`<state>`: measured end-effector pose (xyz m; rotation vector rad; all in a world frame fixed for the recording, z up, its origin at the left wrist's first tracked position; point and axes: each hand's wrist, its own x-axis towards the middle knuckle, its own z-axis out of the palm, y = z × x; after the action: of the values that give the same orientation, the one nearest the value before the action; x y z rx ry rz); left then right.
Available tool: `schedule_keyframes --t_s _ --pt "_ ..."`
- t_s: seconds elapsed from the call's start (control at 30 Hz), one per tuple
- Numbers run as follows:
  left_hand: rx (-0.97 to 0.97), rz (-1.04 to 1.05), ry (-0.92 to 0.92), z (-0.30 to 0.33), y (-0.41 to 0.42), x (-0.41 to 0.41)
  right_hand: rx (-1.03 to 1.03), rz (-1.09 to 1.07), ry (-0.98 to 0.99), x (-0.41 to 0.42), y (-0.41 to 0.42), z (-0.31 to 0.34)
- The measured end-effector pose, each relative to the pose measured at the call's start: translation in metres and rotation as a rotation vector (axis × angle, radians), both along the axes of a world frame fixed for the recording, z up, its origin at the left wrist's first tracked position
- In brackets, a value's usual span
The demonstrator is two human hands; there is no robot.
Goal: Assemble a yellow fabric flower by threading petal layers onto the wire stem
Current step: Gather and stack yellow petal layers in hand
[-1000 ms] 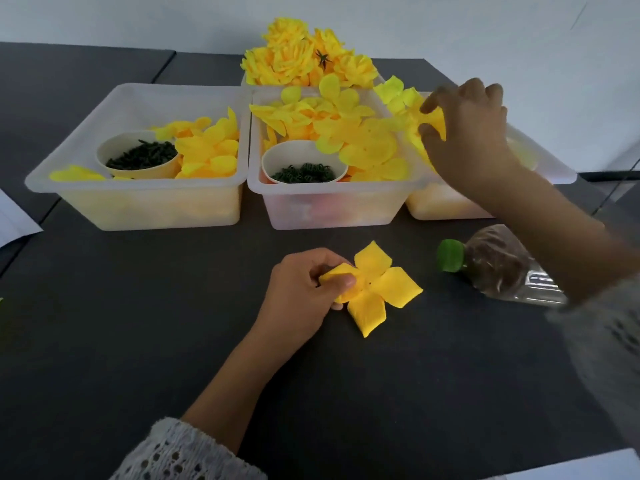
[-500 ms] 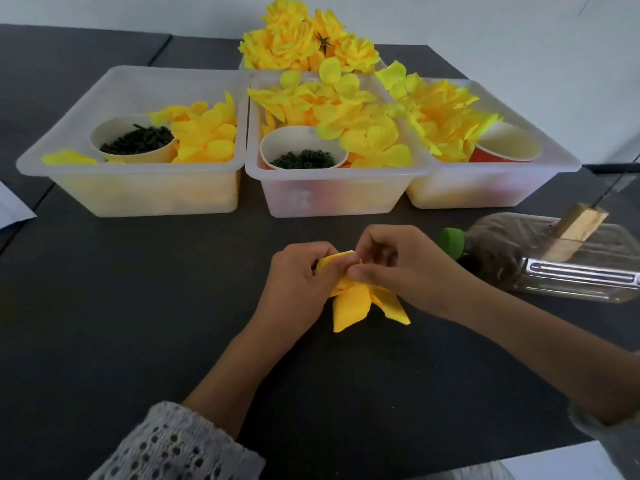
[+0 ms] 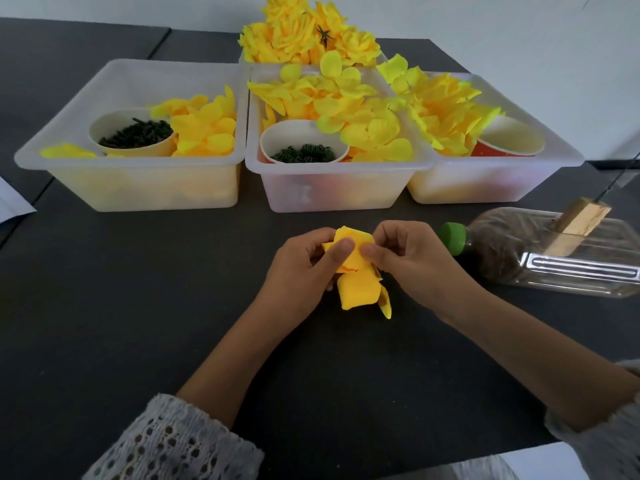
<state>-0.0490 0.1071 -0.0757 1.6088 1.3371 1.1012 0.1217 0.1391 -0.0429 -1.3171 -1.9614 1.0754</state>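
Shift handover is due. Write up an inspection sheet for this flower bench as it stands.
Surface: dark table.
Job's things: yellow petal layers held above it; three clear tubs of petals; finished flowers behind.
Clutter: plastic bottle lying at right, wooden block on it.
Grippers: left hand and right hand both pinch the petal layers.
Cables: thin dark line at right edge, unclear.
Surroundings: white wall.

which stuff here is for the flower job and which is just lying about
In use: folded yellow fabric petal layer, pinched by left hand and right hand; three clear plastic bins of yellow petals.

Lying about: green-capped plastic bottle; white paper.
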Motion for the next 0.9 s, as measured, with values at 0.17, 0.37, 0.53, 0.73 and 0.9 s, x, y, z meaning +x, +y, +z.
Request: schedule_keyframes --t_s 0.17,0.37,0.53,0.73,0.9 --pt "-0.039 -0.042 -0.069 0.000 0.000 -0.001 0.014 -0.020 0.025 0.000 -0.003 0.000" --pt "-0.059 -0.048 -0.118 0.001 -0.001 0.000 0.020 -0.070 0.036 0.000 -0.005 -0.001" --pt "-0.041 -0.002 -0.161 0.001 -0.001 0.002 0.348 -0.182 -0.079 -0.006 -0.014 -0.006" --pt "-0.046 0.089 -0.169 -0.001 0.001 0.001 0.374 -0.231 0.200 -0.006 -0.022 -0.009" --pt "-0.009 0.130 -0.025 -0.004 -0.001 0.000 0.191 -0.222 0.600 -0.006 -0.030 0.002"
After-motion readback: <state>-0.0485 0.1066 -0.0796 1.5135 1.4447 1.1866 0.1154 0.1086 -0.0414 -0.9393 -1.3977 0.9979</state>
